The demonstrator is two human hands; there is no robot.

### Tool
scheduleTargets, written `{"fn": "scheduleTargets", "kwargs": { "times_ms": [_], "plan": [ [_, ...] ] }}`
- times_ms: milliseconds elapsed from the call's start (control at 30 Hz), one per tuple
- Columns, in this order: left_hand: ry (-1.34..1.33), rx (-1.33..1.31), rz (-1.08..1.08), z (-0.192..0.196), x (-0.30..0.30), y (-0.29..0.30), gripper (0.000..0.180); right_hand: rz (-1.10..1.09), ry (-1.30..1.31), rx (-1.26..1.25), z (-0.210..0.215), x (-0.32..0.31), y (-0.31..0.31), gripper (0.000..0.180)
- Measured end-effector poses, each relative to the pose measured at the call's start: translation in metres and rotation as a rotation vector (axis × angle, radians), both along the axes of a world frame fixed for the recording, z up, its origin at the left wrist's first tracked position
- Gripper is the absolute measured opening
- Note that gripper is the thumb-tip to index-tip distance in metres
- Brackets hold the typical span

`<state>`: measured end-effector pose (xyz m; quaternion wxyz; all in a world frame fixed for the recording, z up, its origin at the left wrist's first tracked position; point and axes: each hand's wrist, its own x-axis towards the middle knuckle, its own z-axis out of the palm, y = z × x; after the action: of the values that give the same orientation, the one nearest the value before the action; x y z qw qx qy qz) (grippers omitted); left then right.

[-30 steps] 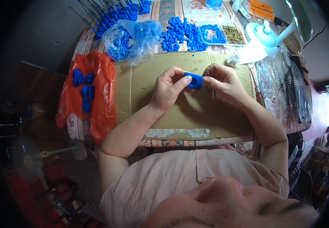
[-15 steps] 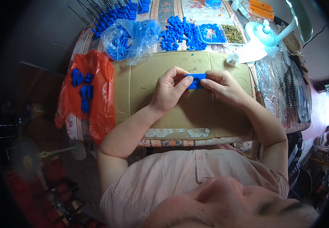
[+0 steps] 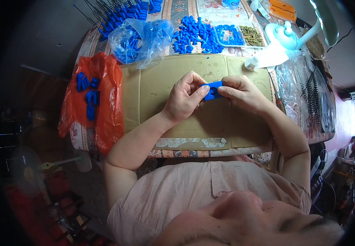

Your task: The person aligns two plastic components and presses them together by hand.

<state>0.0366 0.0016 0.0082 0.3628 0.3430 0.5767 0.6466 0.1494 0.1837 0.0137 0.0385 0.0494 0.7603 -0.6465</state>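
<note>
A hand can pass over the flat cardboard sheet, between the left hand and the red plastic bag (crumpled, with raised folds). The blue plastic block bridges the gap to the right hand. Far-side obstacles: translucent plastic bag, blue plastic pegs. Far-right obstacles: white bottle, light-blue desk lamp.

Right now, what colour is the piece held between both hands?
The held piece is plain blue, showing best in the head view.

blue container: pale lettering, partly visible | white bottle: print too small to read
</note>
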Motion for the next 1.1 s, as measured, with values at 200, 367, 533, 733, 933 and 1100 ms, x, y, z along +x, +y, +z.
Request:
{"fn": "scheduleTargets", "kwargs": {
  "times_ms": [200,367,533,733,933,1100],
  "plan": [
    [0.011,0.017,-0.007,-0.004,-0.001,0.0,0.009,0.008,0.022,0.015,-0.001,-0.001,0.001,0.032],
    [-0.007,-0.003,-0.001,-0.001,0.0,0.0,0.009,0.01,0.031,0.008,-0.003,-0.001,0.001,0.033],
    [-0.046,0.012,0.004,-0.001,0.001,0.0,0.009,-0.03,0.033,0.021,0.003,-0.001,-0.004,0.035],
    [-0.021,0.043,0.014,-0.006,0.004,0.001,0.01,-0.018,0.022,-0.022,-0.005,-0.002,-0.002,0.037],
    [-0.002,0.033,-0.032,-0.007,0.002,0.001,0.013,-0.031,0.046,0.006,-0.004,0.0,-0.002,0.037],
    [-0.05,-0.005,-0.093,-0.005,0.001,0.0,0.028,-0.047,0.055,-0.008,0.004,0.0,-0.003,0.035]
  ]
}}
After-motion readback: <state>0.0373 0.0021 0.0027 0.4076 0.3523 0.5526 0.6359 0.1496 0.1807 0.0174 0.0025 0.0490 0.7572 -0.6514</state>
